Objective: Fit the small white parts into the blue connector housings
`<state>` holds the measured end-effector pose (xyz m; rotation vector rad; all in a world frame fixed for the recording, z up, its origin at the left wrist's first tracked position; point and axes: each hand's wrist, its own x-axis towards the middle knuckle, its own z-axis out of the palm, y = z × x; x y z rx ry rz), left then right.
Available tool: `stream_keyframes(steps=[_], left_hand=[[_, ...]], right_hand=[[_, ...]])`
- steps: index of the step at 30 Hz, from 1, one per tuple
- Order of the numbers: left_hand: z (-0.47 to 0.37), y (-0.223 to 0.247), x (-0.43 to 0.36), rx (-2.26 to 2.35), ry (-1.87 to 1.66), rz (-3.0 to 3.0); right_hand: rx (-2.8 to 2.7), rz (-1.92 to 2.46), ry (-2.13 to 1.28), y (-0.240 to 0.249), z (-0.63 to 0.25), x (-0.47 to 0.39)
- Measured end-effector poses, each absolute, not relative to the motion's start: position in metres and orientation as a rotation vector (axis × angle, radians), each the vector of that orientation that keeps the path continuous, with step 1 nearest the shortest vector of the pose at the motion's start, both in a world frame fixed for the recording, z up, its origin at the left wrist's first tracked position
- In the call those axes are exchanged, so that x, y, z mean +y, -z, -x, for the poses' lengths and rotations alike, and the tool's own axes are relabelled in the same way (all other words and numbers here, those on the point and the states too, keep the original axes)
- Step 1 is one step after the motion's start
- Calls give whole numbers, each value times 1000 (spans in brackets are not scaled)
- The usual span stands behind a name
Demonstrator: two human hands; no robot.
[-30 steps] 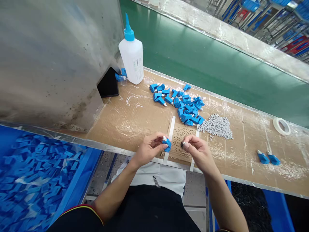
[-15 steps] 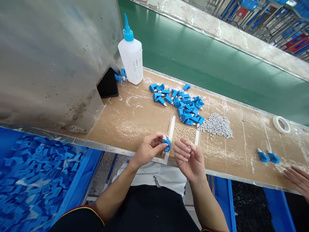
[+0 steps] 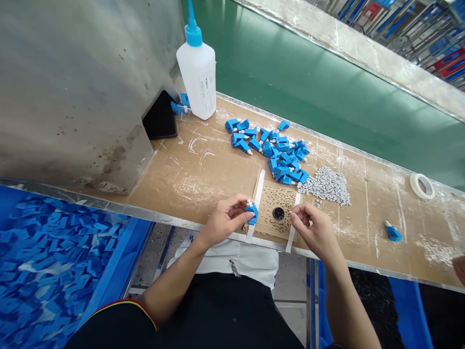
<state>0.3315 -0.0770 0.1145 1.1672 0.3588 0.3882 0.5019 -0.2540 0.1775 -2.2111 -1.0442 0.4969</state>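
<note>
My left hand (image 3: 228,217) is closed around a blue plastic part (image 3: 253,213) with a small white tip pointing up. It holds the part just above the strip of white tape at the table's near edge. To its right, my right hand (image 3: 313,224) is closed in a pinch; whatever sits between the fingertips is too small or hidden to name. Between the hands, a small round black dish (image 3: 278,213) lies on a spotted cardboard patch (image 3: 269,196). Beyond them are a pile of blue plastic parts (image 3: 285,157) and a heap of small grey-white pieces (image 3: 329,186).
A white bottle with a blue nozzle (image 3: 198,80) stands at the back left, by a black phone-like slab (image 3: 160,118) and a metal box (image 3: 72,97). Rightward lie a tape roll (image 3: 422,186), one blue part (image 3: 393,231) and another person's hand (image 3: 459,269). A bin of blue parts (image 3: 54,271) is below left.
My right hand has moved right and turned over into a pinch, uncovering the black dish. One of the two blue parts at far right is gone, and the other person's hand has drawn back.
</note>
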Motion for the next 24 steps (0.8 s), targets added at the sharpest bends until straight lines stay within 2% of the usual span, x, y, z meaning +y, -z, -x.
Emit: stream_keyframes(steps=[11, 24], left_hand=[[-332, -116, -77, 373, -388, -1170], [-331, -117, -77, 380, -373, -1176]], right_hand=[[-1541, 2442, -210, -157, -502, -243], [-1234, 2279, -395, -176, -501, -239]])
